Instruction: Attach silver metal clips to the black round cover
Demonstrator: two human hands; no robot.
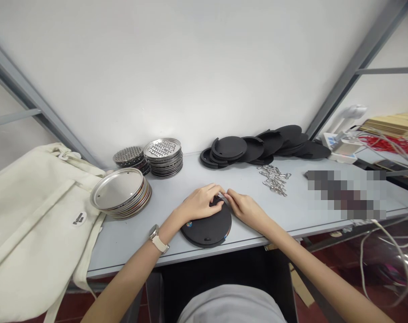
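A black round disc-shaped case (208, 231) lies flat near the table's front edge, with a short slot at its near side and a thin coloured strip at its right rim. My left hand (204, 202) rests over its far part, fingers curled and thumb bent in at the far rim. Close against it, my right hand (242, 207) pinches thumb and forefinger at that same rim. A small silvery bit shows between the fingertips, seemingly a metal clip like those in the loose pile (274, 178) to the right; fingers mostly cover it.
Stacked metal discs (121, 190) and grater-topped discs (163, 154) stand at left. Overlapping black round cases (237, 150) line the wall. A cream bag (38, 224) overhangs the left end. At right are a blurred-out object (341, 195), white cables (399, 269) and red cords (392, 144).
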